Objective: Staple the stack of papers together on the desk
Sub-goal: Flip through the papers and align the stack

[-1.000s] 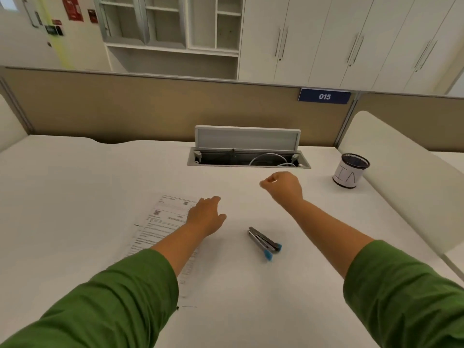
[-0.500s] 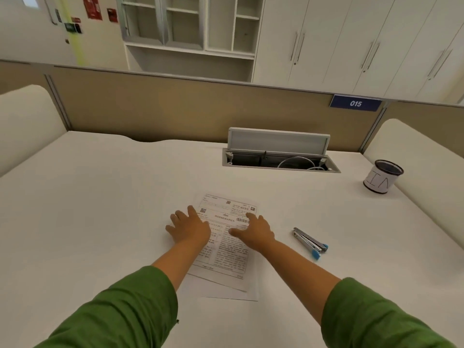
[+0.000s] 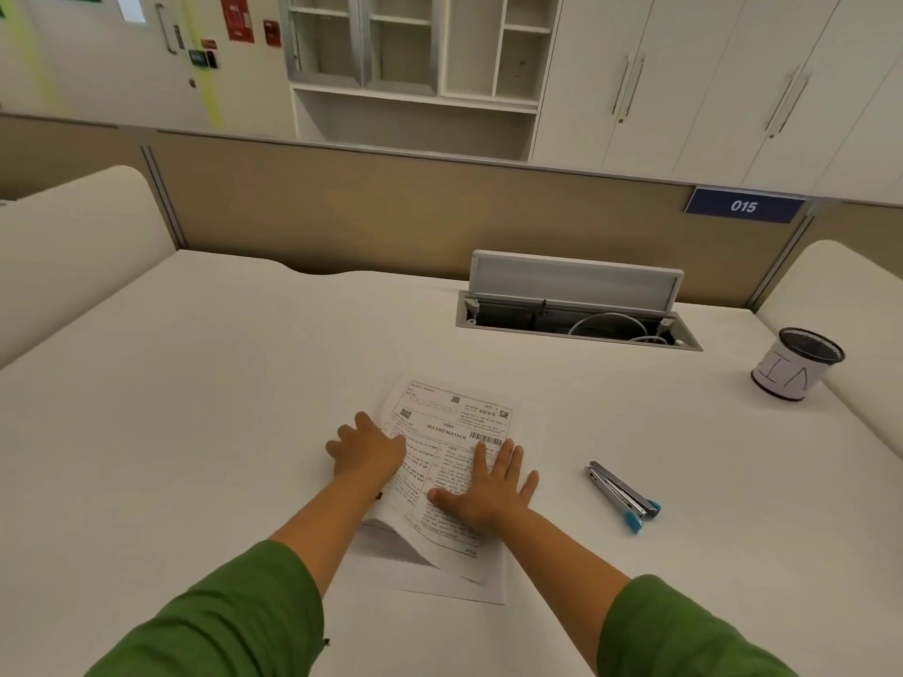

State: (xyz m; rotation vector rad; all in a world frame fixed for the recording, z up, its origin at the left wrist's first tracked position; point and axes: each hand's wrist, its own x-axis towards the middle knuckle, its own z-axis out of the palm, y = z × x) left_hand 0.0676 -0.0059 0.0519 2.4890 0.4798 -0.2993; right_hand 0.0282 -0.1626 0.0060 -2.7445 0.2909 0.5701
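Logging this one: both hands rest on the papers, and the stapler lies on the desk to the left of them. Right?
Not quite. The head view shows the stapler lying on the desk to the right of the papers, not the left. The left hand and right hand do both rest on the papers.

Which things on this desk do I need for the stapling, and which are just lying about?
For the job:
- stack of papers, under both hands, sheets not squared up
- stapler, lying on the desk to the right of the papers, untouched

Just lying about:
- mesh pen cup, far right
- open cable box with white cables
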